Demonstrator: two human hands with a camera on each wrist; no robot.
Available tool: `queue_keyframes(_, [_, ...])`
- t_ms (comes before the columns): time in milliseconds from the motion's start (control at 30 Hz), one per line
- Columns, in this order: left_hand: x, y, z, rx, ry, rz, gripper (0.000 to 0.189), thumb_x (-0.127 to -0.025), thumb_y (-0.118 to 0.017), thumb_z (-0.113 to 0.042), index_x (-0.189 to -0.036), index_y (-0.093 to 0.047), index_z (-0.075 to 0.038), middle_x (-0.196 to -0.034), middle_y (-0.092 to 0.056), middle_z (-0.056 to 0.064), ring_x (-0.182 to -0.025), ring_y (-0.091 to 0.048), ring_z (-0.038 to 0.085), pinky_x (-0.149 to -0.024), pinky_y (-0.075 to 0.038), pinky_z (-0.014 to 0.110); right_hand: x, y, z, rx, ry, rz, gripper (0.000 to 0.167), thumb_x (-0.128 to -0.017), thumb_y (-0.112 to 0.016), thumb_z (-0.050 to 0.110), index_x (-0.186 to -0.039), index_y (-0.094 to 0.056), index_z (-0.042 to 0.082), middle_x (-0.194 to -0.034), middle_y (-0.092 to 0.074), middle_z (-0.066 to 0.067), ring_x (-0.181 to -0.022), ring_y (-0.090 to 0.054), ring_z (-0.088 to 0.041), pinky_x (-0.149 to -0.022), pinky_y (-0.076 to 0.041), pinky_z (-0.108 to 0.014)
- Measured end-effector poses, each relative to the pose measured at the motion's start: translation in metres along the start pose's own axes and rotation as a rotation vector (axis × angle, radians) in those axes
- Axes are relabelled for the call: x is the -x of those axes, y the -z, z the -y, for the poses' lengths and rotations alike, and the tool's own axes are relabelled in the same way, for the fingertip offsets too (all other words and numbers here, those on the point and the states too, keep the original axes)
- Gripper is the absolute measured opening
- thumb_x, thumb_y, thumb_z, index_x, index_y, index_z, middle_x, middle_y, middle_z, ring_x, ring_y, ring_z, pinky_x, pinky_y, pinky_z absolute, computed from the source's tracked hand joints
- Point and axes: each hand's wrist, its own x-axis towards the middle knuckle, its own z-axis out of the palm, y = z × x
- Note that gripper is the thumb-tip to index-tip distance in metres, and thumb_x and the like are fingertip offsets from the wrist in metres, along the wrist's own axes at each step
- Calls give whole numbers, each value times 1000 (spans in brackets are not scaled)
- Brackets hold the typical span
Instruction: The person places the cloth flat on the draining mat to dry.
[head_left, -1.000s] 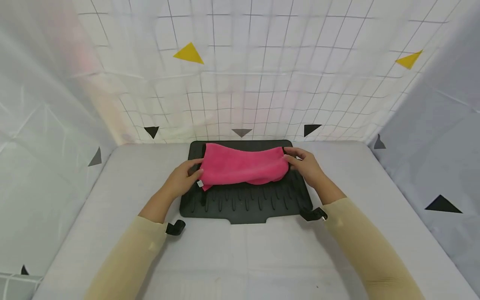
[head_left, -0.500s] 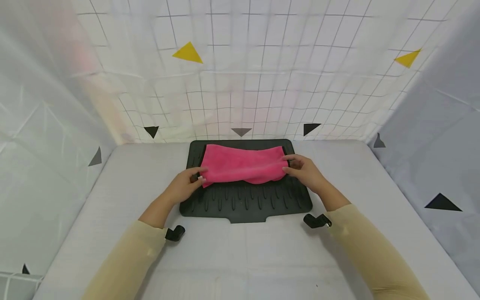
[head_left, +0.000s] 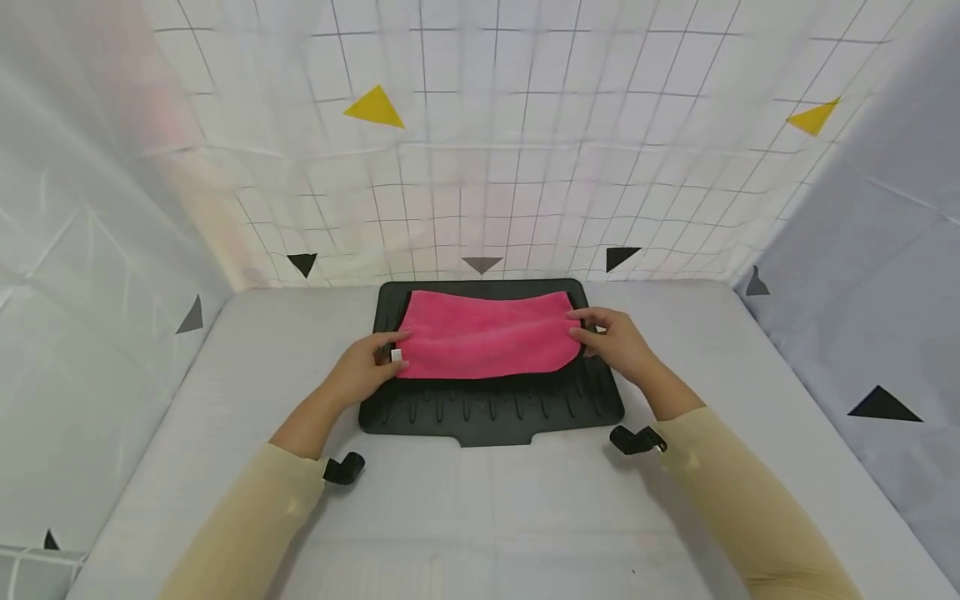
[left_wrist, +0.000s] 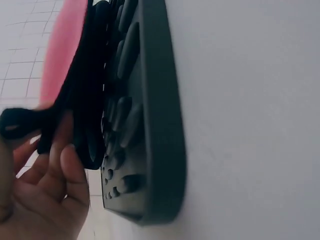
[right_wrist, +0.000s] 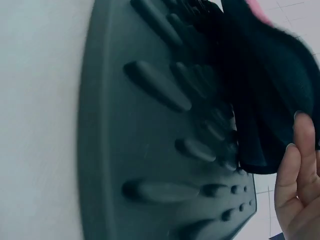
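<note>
A folded pink cloth [head_left: 487, 342] with black edging and a white tag [head_left: 396, 356] at its left end is on a black ribbed mat [head_left: 491, 421]. At its left end, my left hand [head_left: 360, 367] pinches the edge beside the tag between thumb and fingers. My right hand [head_left: 617, 343] grips the opposite end the same way. The left wrist view shows black layers of the cloth [left_wrist: 82, 85] between the fingers [left_wrist: 72, 165]. In the right wrist view the cloth's dark underside [right_wrist: 270, 100] hangs above the mat's ribs, with fingertips [right_wrist: 295, 150] against it.
The mat lies on a white-covered table [head_left: 480, 517], its far edge close to a white gridded curtain [head_left: 465, 150] at the back. Sheeting hangs at both sides, with black triangle markers. Black wrist cameras [head_left: 345, 468] jut out from the sleeves.
The front edge of the cloth has come toward me and straightened out, so more pink shows. Both hands have shifted slightly nearer and keep to its two ends.
</note>
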Motion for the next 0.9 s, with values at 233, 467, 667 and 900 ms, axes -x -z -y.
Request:
queue_keyframes(233, [15,-2,-1,43,10,164,57,-93,-73,-19,-146,-52,-15,-81,-58,8,-69,-55,20,-60,-46,32,6,5,-7,31,-74,113,41,-94,-72,20,-133,-64,9,-106,-58,-16,-77,-69,-31,-73,-59,-29])
queue_keyframes(467, [27,-9,-2,-29,-37,225,61,-90,-76,-17,-145,-51,-7,-117,-59,5,-76,-58,17,-65,-51,32,13,6,-12,49,-88,233,46,-93,-74,18,-136,-62,9,-114,-52,-18,-83,-66,-24,-77,-58,-32])
queue_keyframes(667, [30,-13,-3,-44,-47,219,60,-90,-76,-15,-144,-52,-8,-108,-59,2,-76,-58,17,-64,-52,32,22,3,-7,103,-77,324,59,-88,-79,17,-141,-56,11,-109,-54,-20,-66,-58,-18,-67,-52,-29])
queue_keyframes(900, [31,-15,-1,-72,-19,192,55,-91,-75,-14,-142,-56,-11,-113,-61,3,-78,-59,15,-67,-52,31,34,1,-4,152,-89,388,63,-86,-81,17,-143,-55,13,-82,-58,-11,-57,-50,-16,-54,-41,-25])
